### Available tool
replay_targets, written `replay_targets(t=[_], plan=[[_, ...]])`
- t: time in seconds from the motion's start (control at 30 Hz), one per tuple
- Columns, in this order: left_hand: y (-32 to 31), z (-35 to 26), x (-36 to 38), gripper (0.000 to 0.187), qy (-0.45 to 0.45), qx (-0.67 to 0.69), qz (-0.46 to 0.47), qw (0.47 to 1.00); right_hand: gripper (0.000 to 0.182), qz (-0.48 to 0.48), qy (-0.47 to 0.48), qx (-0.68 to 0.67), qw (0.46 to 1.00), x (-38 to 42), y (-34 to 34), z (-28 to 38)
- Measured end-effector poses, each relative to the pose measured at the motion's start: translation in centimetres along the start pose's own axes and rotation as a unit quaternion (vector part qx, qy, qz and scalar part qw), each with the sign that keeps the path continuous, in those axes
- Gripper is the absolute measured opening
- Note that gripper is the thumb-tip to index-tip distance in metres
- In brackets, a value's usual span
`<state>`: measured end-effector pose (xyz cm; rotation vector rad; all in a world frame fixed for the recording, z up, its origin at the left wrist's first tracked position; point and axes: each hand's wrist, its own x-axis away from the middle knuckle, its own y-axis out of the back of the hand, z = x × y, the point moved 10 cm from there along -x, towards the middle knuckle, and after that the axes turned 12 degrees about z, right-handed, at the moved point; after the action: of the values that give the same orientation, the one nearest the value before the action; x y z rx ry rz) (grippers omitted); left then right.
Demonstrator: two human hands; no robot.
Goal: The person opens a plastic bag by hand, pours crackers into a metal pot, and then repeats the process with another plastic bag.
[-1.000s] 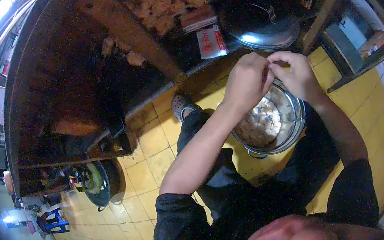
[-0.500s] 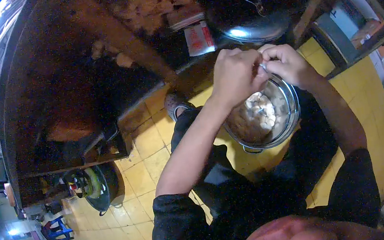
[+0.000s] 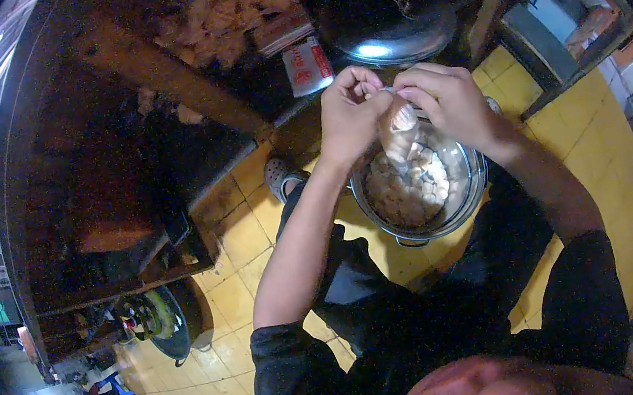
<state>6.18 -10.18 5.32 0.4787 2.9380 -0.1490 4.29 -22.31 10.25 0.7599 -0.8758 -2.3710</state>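
Two hands, frame upper centre. Left hand (image 3: 347,113) and right hand (image 3: 444,101) both pinch top of one small filled bag (image 3: 399,132), hanging above one steel pot (image 3: 470,197) of pale round pieces, too many to count. One metal lid (image 3: 388,28) and one red-white packet (image 3: 307,64) just above.

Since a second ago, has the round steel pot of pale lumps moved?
Cannot tell: the round steel pot sits lower and left in view, but the domed metal lid shifted too, so the head camera likely moved.
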Motion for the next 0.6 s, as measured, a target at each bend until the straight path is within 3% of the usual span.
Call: replay_targets(t=[0.07,0.13,0.3,0.37,0.53,0.6], plan=[[0.2,0.3,0.0,0.013,0.015,0.04,-0.016,0.999,0.015,-0.014,0.009,0.04,0.999,0.2,0.0,0.4],[0.4,0.1,0.1,0.013,0.02,0.014,-0.03,0.999,0.014,-0.085,0.075,0.246,0.963,0.7,0.3,2.6],[0.2,-0.8,0.5,0.013,-0.006,-0.026,-0.043,0.999,0.011,-0.087,0.054,0.276,0.956,0.7,0.5,3.4],[-0.2,-1.6,0.7,0.011,0.005,-0.176,-0.042,0.983,0.01,-0.08,0.043,0.279,0.956,0.6,0.3,3.0],[-0.1,-1.4,0.7,0.009,-0.011,-0.109,-0.044,0.993,0.012,-0.093,0.017,0.275,0.957,0.2,0.9,2.2],[-0.9,-1.2,0.5,0.014,0.017,-0.154,0.017,0.988,0.013,-0.076,0.004,0.245,0.967,0.2,1.1,1.9]])
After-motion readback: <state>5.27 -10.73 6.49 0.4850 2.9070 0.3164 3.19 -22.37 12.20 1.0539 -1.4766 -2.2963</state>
